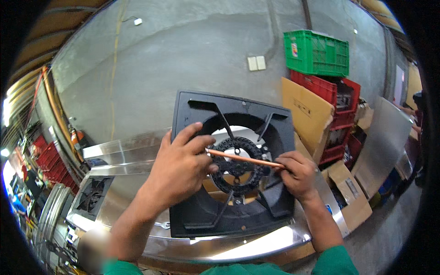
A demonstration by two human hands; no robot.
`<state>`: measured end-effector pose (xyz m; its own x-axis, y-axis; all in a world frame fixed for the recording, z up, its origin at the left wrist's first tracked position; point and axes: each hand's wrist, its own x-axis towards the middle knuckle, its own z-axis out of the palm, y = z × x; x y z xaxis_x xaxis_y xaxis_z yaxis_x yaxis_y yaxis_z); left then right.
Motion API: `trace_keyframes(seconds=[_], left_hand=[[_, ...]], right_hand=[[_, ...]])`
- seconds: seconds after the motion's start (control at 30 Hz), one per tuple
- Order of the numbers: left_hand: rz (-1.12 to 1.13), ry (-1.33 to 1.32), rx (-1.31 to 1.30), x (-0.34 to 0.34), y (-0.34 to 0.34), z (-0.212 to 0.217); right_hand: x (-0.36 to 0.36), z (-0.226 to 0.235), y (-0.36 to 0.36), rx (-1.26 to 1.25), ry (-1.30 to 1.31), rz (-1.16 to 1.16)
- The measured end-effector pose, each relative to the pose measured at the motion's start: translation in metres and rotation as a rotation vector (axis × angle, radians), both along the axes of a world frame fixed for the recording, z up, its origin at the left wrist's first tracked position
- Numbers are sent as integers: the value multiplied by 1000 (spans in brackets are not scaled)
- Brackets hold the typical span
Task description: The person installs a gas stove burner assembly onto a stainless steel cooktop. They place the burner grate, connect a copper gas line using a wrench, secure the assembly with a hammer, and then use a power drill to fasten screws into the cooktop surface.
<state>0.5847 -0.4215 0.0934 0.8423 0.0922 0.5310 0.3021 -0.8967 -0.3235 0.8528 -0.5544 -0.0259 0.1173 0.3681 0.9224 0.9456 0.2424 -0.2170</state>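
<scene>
A black square cast-iron stove grate point(192, 215) stands tilted up on a steel stove top point(123, 192). Through its round opening shows a black ring burner point(238, 170). My left hand point(181, 167) lies over the grate's left inner rim and pinches one end of a thin copper tube point(243, 158). My right hand point(298, 174) grips the tube's other end at the grate's right side. The tube runs nearly level across the burner.
A second black burner point(91, 195) sits in the steel top at the left. Green point(316, 52) and red point(337, 98) crates are stacked at the right by a concrete wall. Cardboard sheets point(305, 112) and a box point(350, 195) lean beside them, with a steel panel point(382, 142) further right.
</scene>
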Motion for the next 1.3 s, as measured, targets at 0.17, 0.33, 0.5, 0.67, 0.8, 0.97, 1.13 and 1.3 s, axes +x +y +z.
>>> trace_keyframes(seconds=[0.17,0.33,0.5,0.67,0.8,0.97,1.13,1.3], left_hand=[[-16,-298,97,-65,-15,0],[79,-411,285,-115,-42,3],[82,-433,259,-146,-40,-9],[123,-445,201,-168,-47,-14],[92,-404,-15,-172,-44,-12],[107,-303,-259,-165,-32,-27],[128,-233,-446,-152,-8,-47],[161,-204,-425,-151,5,-54]], right_hand=[[-23,66,-15,326,-255,-181],[-42,68,14,136,59,228],[-71,71,16,85,94,372],[-90,85,16,20,51,436],[-104,98,-2,-262,141,320],[-93,84,8,-495,236,213],[-89,81,14,-658,326,188],[-81,58,33,-633,394,253]])
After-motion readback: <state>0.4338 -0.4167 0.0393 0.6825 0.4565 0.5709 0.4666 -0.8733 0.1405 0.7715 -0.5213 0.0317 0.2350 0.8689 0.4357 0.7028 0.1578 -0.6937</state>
